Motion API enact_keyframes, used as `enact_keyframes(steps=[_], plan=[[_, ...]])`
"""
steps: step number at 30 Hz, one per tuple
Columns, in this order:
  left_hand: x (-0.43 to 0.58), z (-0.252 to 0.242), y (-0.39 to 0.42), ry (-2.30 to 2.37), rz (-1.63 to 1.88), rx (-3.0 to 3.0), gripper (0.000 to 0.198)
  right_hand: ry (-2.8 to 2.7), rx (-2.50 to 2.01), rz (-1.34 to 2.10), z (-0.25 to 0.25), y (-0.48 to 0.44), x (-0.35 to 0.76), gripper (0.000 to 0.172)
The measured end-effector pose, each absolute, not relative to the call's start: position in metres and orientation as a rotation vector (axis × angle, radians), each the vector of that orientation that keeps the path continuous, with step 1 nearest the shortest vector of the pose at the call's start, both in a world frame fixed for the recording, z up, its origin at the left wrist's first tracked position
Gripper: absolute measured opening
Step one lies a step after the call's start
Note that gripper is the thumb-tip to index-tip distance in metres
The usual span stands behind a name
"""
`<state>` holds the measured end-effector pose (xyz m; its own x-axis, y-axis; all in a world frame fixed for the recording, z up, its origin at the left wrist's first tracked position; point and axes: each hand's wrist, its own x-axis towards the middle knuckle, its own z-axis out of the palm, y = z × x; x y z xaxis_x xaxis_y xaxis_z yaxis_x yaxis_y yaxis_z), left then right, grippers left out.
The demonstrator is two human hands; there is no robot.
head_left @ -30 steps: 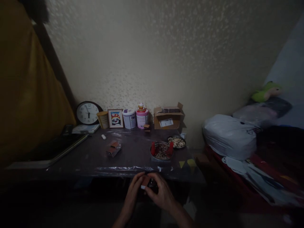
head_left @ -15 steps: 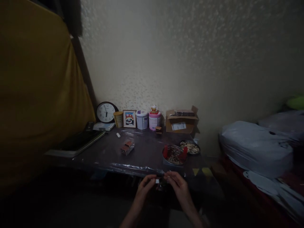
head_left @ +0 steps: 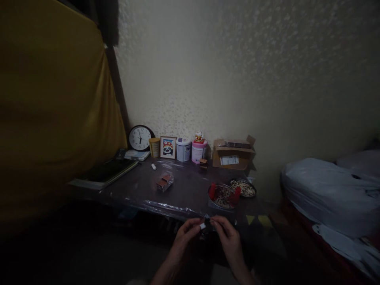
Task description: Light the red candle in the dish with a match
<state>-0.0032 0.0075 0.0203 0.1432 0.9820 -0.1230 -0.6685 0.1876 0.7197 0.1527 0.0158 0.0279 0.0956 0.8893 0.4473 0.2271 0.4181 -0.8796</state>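
Note:
My left hand (head_left: 184,235) and my right hand (head_left: 227,236) meet just below the near edge of a dark table (head_left: 184,196) covered with clear plastic. Both hands are closed in a pinch around a small object with a pale end (head_left: 202,226); it is too dim and small to name. On the table ahead stand a round metal dish with red pieces (head_left: 223,195) and a second dish of pale sticks (head_left: 244,187). A small plastic-wrapped packet of brown boxes (head_left: 164,182) lies further left.
Along the wall stand a clock (head_left: 139,138), a tan cup (head_left: 154,147), a framed panda picture (head_left: 168,147), two tins (head_left: 191,150) and an open cardboard box (head_left: 234,153). A flat dark device (head_left: 103,173) lies at the table's left. A yellow curtain (head_left: 53,107) hangs left; grey bags (head_left: 329,194) sit right.
The view has swung to the left, so the table and its objects now sit further right in the picture. My hands have stayed together at the table's near edge, still pinching the small object.

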Motion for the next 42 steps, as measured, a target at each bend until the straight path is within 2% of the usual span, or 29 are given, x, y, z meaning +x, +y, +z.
enact_keyframes(steps=[5,15,28,36,39,42], plan=[[-0.002,0.017,0.01,0.669,1.3,0.586,0.032,-1.519,-1.047,0.479,0.031,0.011,0.144,0.019],[-0.005,0.026,0.01,0.798,1.329,0.656,0.032,-1.575,-1.068,0.389,0.034,0.01,0.142,0.012],[-0.002,0.025,0.01,0.626,1.359,0.572,0.023,-1.691,-1.016,0.18,0.042,0.009,0.139,0.013],[-0.001,0.028,0.011,0.649,1.41,0.558,0.023,-1.703,-0.897,-0.124,0.052,0.006,0.144,0.016],[-0.001,0.029,0.01,0.606,1.426,0.583,0.021,-1.852,-0.9,-0.142,0.048,0.01,0.144,0.019],[-0.003,0.032,0.008,0.598,1.408,0.593,0.02,-1.719,-1.014,-0.099,0.042,0.021,0.148,0.016]])
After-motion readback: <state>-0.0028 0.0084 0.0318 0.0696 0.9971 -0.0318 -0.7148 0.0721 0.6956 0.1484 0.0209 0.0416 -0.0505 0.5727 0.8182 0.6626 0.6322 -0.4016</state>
